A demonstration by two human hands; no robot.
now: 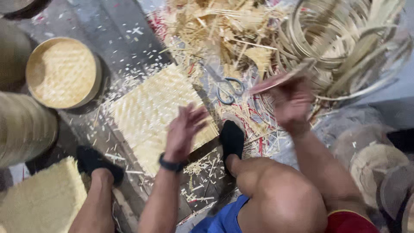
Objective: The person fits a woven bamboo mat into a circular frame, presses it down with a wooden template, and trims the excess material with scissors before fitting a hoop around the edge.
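Here the open left hand (185,129) hovers over the woven mat (159,112) (right hand (291,105) grips a strip (280,80)).

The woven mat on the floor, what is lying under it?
The woven mat rests on a dark board strewn with bamboo chips. Scissors lie just beyond it. The left hand hovers above, hiding part of the mat; what lies beneath stays covered.

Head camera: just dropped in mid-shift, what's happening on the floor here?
A person squats over a square woven bamboo mat lying on the floor. The left hand hovers open above the mat's near edge. The right hand, blurred, is raised and seems to grip a thin bamboo strip. Scissors lie just past the mat, among loose bamboo scraps. A round woven basket sits to the left, and coiled bamboo hoops lie beyond the right hand.
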